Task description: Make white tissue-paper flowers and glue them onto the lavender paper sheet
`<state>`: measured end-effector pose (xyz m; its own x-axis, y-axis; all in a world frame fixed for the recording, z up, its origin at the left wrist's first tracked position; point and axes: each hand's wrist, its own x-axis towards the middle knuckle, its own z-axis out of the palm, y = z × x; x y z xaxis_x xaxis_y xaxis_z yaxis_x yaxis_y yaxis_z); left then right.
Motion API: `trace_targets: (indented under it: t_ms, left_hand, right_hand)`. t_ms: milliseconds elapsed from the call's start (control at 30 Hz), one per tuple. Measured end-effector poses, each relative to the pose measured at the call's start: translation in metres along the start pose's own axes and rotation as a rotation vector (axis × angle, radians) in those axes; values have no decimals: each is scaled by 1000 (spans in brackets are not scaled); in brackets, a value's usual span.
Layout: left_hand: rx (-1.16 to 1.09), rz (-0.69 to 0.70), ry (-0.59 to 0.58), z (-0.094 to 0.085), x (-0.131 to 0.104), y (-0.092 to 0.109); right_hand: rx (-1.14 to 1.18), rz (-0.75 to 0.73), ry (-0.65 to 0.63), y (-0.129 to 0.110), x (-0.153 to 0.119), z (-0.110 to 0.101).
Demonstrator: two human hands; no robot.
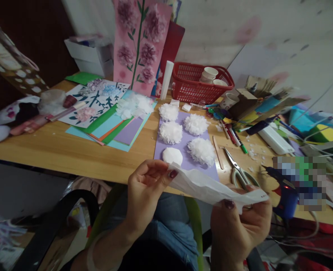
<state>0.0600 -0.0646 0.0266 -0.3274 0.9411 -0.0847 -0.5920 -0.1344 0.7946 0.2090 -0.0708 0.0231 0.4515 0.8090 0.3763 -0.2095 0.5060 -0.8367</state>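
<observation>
A strip of thin white tissue paper [202, 184] stretches between my two hands in front of the table edge. My left hand [146, 192] pinches its left end between thumb and fingers. At the other end, my right hand [242, 222] grips the paper, thumb on top and fingers behind. Just beyond lies a purple sheet [181, 150] bearing several fluffy white paper flowers [201, 151] and a flat white paper piece [172, 155]. Scissors [238, 167] lie near my right hand, partly hidden by the paper. A wooden stick [218, 152] rests beside the purple sheet.
A blue glue gun [285, 192] with a red light stands at the right. Markers [234, 135], a red basket [201, 88] with paper cups and a cardboard box [241, 105] are farther back. Coloured paper [123, 135] and a pink flower picture [139, 45] are left of centre.
</observation>
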Motion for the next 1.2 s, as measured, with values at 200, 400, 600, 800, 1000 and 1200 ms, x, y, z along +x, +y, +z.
trace_targets:
  t_ms: [200, 400, 600, 800, 1000, 1200]
  left_hand:
    - [-11, -28, -46, 0, -1, 2]
    - [17, -61, -29, -2, -1, 0]
    - [13, -124, -2, -3, 1, 0]
    - [30, -147, 32, -2, 1, 3]
    - [58, -128, 33, -2, 3, 4]
    - [49, -98, 23, -4, 4, 3]
  right_hand:
    - [-80, -71, -91, 1, 1, -7]
    - [-152, -114, -50, 2, 0, -4]
    - [-129, -130, -2, 2, 0, -2]
    - [-90, -163, -44, 4, 0, -6]
    - [-122, -170, -78, 2, 0, -5]
    - [-146, -161, -69, 0, -3, -2]
